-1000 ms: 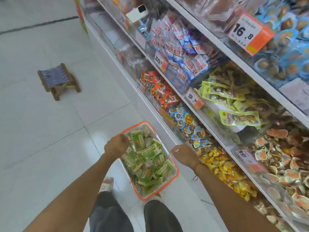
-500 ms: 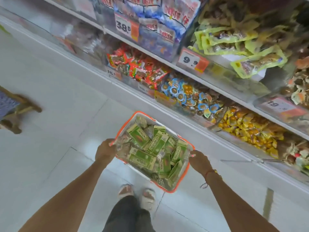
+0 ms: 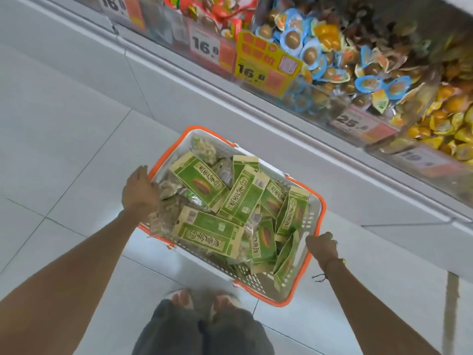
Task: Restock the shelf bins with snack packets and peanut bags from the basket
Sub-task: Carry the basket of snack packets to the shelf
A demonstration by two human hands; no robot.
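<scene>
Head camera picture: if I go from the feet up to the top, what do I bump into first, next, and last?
Feet → orange-rimmed basket full of green snack packets → white shelf base → yellow price tag → bin of blue-wrapped snacks.

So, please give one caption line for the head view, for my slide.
Both hands, left and right, grip an orange-rimmed basket of green packets beside shelf bins.
</scene>
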